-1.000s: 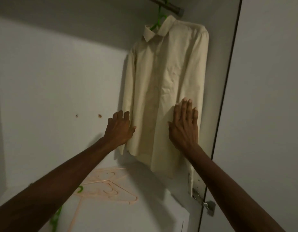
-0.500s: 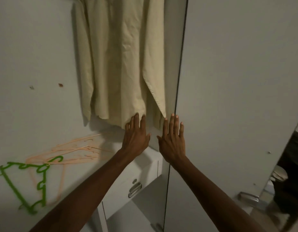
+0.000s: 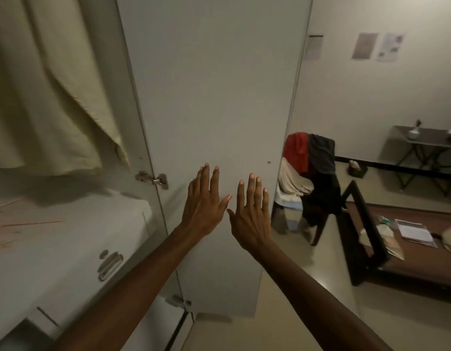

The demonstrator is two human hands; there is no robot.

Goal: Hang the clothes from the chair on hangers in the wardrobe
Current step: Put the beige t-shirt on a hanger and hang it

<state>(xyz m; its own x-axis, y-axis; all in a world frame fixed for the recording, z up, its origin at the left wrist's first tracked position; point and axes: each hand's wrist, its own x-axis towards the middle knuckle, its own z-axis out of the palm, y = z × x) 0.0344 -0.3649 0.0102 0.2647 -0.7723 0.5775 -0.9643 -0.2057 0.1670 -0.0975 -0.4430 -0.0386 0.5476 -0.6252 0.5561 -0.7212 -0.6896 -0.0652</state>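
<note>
Both hands raised before the open white wardrobe door, backs toward the camera. Left hand with fingers straight and spread, grip wide open, holding nothing. Right hand likewise flat and splayed, grip open and empty, thumb close to the left thumb; cannot tell whether either hand touches the door panel. At upper left, inside the wardrobe, the pale cream cotton shirt hanging, hem loose above the white drawer unit with its metal handle. Thin peach plastic hangers lying on the drawer top at far left. Silver door hinge just beside the shirt's lower corner. Beyond the door's right edge, the dark wooden chair draped with a red garment, a black garment and a cream garment. Farther right, a low brown counter bearing papers.
</note>
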